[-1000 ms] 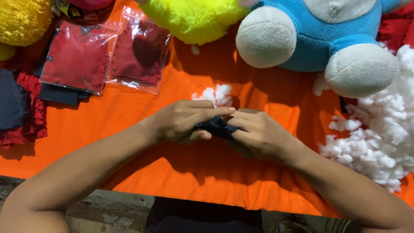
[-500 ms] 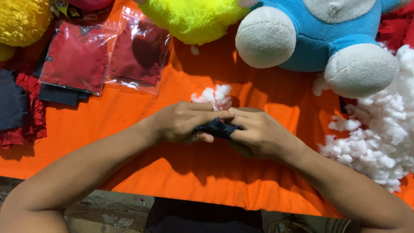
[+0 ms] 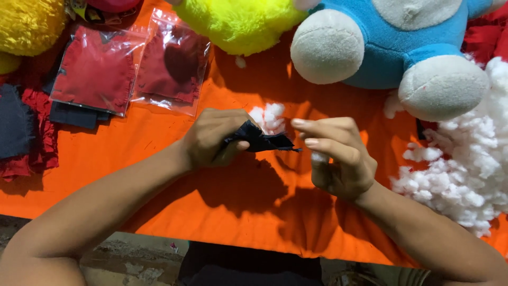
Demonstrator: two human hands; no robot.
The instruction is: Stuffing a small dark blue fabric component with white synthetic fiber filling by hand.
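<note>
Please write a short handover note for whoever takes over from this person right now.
Left hand: grips a small dark cloth piece above the orange cloth.
Right hand: beside it, pinching a bit of white stuffing.
Nearby: a small tuft behind the hands, a big stuffing pile at right, the blue plush toy behind.
Done: cloth piece picked up.
Left: stuffing not yet in the cloth piece.

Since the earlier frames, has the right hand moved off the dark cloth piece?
Yes. The right hand has pulled off the dark cloth piece, rightward toward the white stuffing pile; the left hand holds the cloth.
</note>
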